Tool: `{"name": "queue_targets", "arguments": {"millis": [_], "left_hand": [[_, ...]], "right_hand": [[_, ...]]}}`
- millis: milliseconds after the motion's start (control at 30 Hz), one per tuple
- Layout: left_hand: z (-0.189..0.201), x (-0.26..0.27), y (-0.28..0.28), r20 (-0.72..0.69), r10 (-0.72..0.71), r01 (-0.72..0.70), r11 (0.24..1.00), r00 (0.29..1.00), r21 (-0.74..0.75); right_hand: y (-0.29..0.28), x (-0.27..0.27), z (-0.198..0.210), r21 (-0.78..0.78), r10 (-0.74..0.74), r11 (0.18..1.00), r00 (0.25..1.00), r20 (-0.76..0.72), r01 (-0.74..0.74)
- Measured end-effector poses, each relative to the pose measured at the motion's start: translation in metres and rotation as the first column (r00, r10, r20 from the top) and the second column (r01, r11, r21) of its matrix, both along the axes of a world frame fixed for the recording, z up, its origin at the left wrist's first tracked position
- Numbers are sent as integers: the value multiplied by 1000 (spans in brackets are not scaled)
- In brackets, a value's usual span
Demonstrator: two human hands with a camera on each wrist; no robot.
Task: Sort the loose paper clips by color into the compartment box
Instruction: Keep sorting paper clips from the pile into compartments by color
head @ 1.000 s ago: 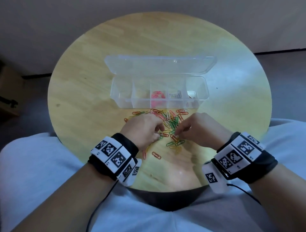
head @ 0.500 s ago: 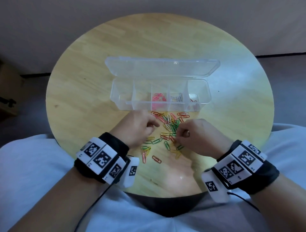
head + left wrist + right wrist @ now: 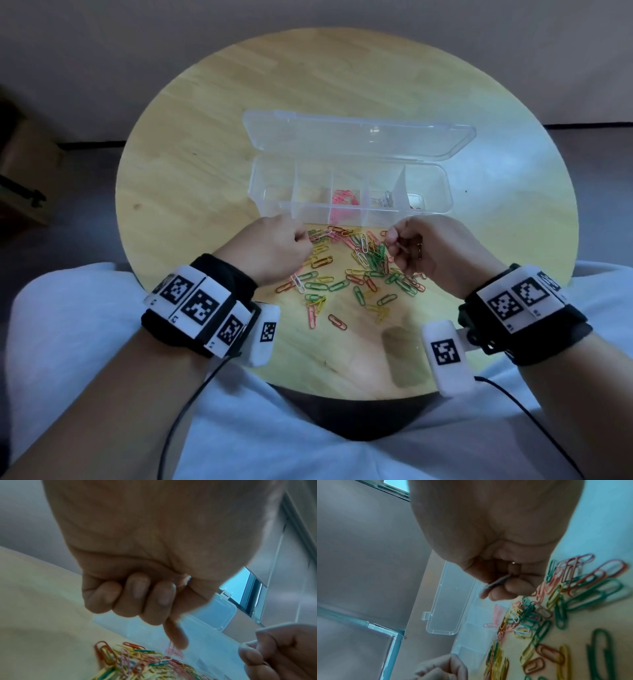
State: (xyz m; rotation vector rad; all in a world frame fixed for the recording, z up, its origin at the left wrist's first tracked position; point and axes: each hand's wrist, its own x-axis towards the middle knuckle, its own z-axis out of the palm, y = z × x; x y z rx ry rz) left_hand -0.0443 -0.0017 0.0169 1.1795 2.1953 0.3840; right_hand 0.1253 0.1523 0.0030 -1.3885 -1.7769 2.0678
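A clear compartment box lies on the round wooden table with its lid folded back. Pink clips fill its middle cell, silvery ones the cell to the right, and red ones the far right cell. Loose coloured clips are scattered in front of the box. My left hand hovers at the pile's left end by the box's front wall, fingers curled; whether they hold a clip is hidden. My right hand pinches one paper clip above the pile's right end.
The table's near edge meets my lap. Several clips lie apart toward that edge. Brown furniture stands on the floor at the far left. A wall runs behind the table.
My left hand has left the middle of the pile and gone up and left to the box's front wall. My right hand has risen off the pile with a clip pinched.
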Motion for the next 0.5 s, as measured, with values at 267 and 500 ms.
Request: {"name": "queue_targets", "arguments": {"millis": [267, 500], "left_hand": [[-8, -1, -8, -131, -73, 47, 980, 989, -191], [-10, 0, -5, -133, -46, 15, 973, 990, -229]], "right_hand": [[-11, -24, -16, 591, 157, 688, 882, 445, -421], [-13, -33, -16, 649, 116, 552, 818, 563, -524]]}}
